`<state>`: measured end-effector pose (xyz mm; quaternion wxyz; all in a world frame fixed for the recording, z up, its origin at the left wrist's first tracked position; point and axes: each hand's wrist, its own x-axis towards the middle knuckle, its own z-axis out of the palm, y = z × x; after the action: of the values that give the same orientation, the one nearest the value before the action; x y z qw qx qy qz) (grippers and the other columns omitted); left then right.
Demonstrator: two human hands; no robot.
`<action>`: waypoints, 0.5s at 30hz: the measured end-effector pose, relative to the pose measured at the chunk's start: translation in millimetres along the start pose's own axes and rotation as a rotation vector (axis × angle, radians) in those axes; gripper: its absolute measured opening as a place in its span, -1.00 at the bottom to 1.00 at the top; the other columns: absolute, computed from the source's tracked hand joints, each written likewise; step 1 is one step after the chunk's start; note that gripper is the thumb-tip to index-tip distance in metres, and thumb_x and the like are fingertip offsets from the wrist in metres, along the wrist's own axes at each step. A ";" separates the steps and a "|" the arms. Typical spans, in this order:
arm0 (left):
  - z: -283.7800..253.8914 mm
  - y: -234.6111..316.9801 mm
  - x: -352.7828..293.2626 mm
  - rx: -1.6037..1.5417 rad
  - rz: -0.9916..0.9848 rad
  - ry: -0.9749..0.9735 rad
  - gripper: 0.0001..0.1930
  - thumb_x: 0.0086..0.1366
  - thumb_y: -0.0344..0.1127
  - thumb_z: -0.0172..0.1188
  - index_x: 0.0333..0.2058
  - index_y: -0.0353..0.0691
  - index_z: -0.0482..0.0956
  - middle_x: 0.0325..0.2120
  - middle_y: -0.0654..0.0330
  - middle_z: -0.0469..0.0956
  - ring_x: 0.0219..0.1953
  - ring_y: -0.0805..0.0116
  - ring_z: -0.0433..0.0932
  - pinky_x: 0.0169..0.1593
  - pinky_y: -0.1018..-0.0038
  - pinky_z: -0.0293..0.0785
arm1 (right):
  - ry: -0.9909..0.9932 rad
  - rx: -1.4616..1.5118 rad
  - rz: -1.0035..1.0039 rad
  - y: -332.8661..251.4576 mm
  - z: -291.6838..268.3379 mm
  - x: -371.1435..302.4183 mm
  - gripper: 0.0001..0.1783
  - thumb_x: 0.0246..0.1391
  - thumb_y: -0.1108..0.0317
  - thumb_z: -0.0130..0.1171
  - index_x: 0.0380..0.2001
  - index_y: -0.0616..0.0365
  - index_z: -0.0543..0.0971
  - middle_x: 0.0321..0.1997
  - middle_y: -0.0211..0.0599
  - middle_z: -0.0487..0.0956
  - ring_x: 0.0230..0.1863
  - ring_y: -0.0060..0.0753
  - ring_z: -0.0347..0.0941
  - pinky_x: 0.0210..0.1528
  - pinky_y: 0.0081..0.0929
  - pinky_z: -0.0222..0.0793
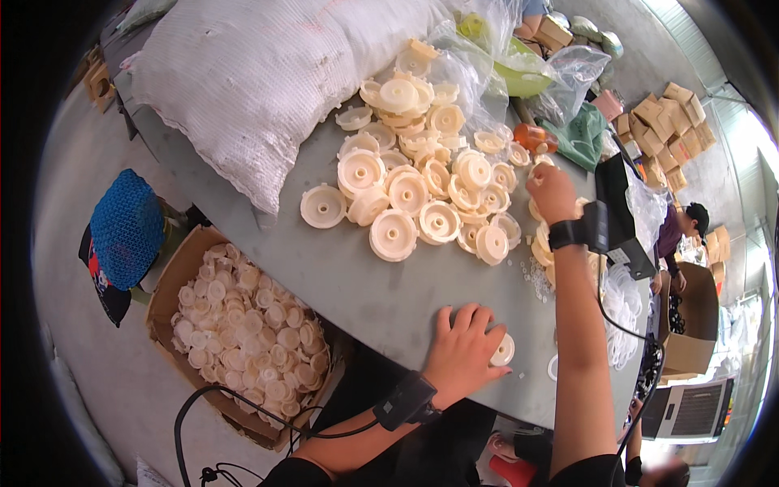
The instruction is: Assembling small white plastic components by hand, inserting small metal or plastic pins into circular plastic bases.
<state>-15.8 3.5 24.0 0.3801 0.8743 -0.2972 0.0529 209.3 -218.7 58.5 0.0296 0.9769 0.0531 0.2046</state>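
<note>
My left hand (464, 355) rests at the table's near edge, with a small round cream plastic part (503, 351) between thumb and forefinger. The other fingers lie stretched over the tabletop. My right hand (554, 193) reaches far across to the right, its fingers bent closed at a row of cream parts beside a dark bin. What those fingers hold is hidden. Left of the right hand lies a big heap of cream plastic wheel-like parts (408, 192), each with a central hub. Small clear rings (535, 280) are scattered by my right forearm.
A large white woven sack (235, 89) lies on the grey table (324, 276) at far left. Below stands a cardboard box (174, 284) of similar parts, near a blue woven stool cover (126, 227). An orange bottle (535, 139), black bin (623, 207) and white rings (623, 312) sit right.
</note>
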 end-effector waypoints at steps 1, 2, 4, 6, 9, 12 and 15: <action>0.5 0.7 0.5 -0.008 0.006 -0.010 -0.48 -0.15 0.12 0.31 -0.23 -0.02 0.54 -0.21 0.26 0.36 -0.04 0.27 0.26 0.01 0.20 0.06 | 0.025 0.227 0.053 6.4 -11.7 -4.5 -0.80 -0.12 0.32 0.16 -0.45 0.24 0.54 -0.41 -0.19 0.58 -0.34 -0.20 0.53 -0.29 -0.35 0.43; 1.6 0.9 1.0 0.013 0.005 0.000 -0.49 -0.15 0.11 0.32 -0.22 -0.02 0.54 -0.22 0.26 0.36 -0.04 0.28 0.26 0.01 0.20 0.06 | 0.051 0.459 0.106 10.1 -22.4 -8.6 -0.78 -0.15 0.33 0.20 -0.43 0.28 0.53 -0.45 -0.18 0.59 -0.39 -0.26 0.54 -0.30 -0.42 0.43; 3.0 0.1 1.5 0.026 0.003 -0.002 -0.49 -0.15 0.10 0.32 -0.22 -0.01 0.53 -0.24 0.27 0.36 -0.04 0.28 0.26 0.01 0.19 0.06 | -0.011 0.887 0.241 9.5 -46.2 -32.0 -0.80 -0.05 0.44 0.15 -0.33 0.33 0.52 -0.45 -0.26 0.60 -0.37 -0.50 0.54 -0.30 -0.62 0.42; 2.5 -0.2 1.4 0.041 -0.019 -0.009 -0.48 -0.15 0.08 0.33 -0.20 -0.01 0.52 -0.25 0.28 0.35 -0.04 0.28 0.26 0.01 0.19 0.06 | -0.038 1.080 0.378 -3.0 -79.0 -66.6 -0.77 -0.01 0.48 0.12 -0.25 0.35 0.51 -0.38 -0.19 0.60 -0.33 -0.49 0.55 -0.25 -0.64 0.43; 3.5 3.2 3.6 0.051 -0.005 -0.036 -0.44 -0.13 0.10 0.32 -0.16 -0.03 0.49 -0.22 0.27 0.36 -0.02 0.27 0.26 0.04 0.15 0.04 | -0.010 1.190 0.503 11.5 -92.6 -126.1 -0.72 0.05 0.45 0.12 -0.16 0.37 0.47 -0.32 -0.11 0.60 -0.29 -0.46 0.55 -0.20 -0.61 0.46; 4.1 7.6 4.2 0.047 -0.002 -0.055 -0.41 -0.09 0.09 0.31 -0.09 -0.06 0.47 -0.17 0.23 0.38 0.01 0.24 0.25 0.08 0.14 0.01 | 0.078 1.218 0.709 29.0 -100.2 -180.1 -0.82 0.07 0.42 0.11 -0.28 0.30 0.46 -0.40 -0.19 0.58 -0.42 -0.52 0.51 -0.36 -0.64 0.44; 7.2 8.5 3.4 -0.004 -0.011 0.040 -0.44 -0.03 0.02 0.30 -0.05 -0.07 0.46 -0.14 0.20 0.39 0.03 0.22 0.25 0.11 0.22 -0.02 | 0.231 1.386 0.733 63.7 -90.3 -225.2 -0.87 0.08 0.40 0.09 -0.35 0.23 0.43 -0.48 -0.26 0.53 -0.56 -0.59 0.42 -0.47 -0.67 0.39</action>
<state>-18.7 -7.7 25.4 0.3880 0.8739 -0.2850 0.0677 -26.3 -304.9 56.8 -0.6604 0.7008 -0.1538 0.2216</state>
